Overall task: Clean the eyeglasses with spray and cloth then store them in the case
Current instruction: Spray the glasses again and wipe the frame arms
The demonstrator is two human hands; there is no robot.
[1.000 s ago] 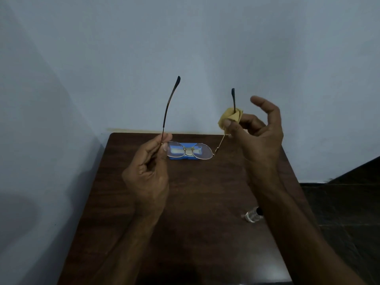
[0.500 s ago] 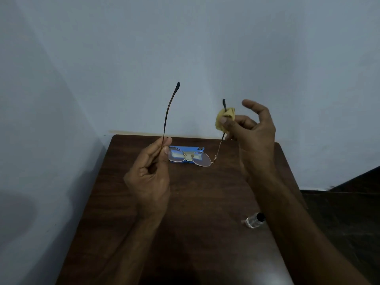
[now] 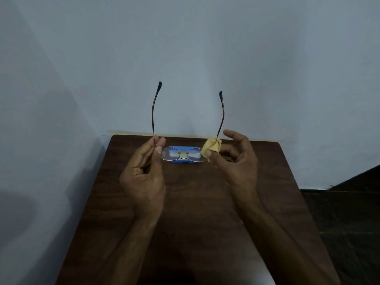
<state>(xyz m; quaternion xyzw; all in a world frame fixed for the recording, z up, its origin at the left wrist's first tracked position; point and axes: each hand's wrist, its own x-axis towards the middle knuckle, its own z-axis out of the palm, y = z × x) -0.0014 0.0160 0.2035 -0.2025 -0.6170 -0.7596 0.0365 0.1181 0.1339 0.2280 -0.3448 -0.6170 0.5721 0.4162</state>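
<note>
The eyeglasses (image 3: pixel 194 155) hang between left hand (image 3: pixel 144 177) and right hand (image 3: pixel 240 167) (cloth (image 3: pixel 212 148) there), before the case (image 3: pixel 181 161) far on the table (image 3: pixel 195 202).

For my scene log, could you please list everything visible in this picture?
eyeglasses: one, gold wire frame with dark temple tips, held above the table, temples pointing up
cloth: one, yellow, round the right temple near the hinge
case: one, blue, on the table behind the lenses
table: one, dark brown wood, against the wall
wall: pale grey-blue, behind and at left
floor: dark, at right
left hand: pinches the left temple
right hand: pinches the cloth
</note>
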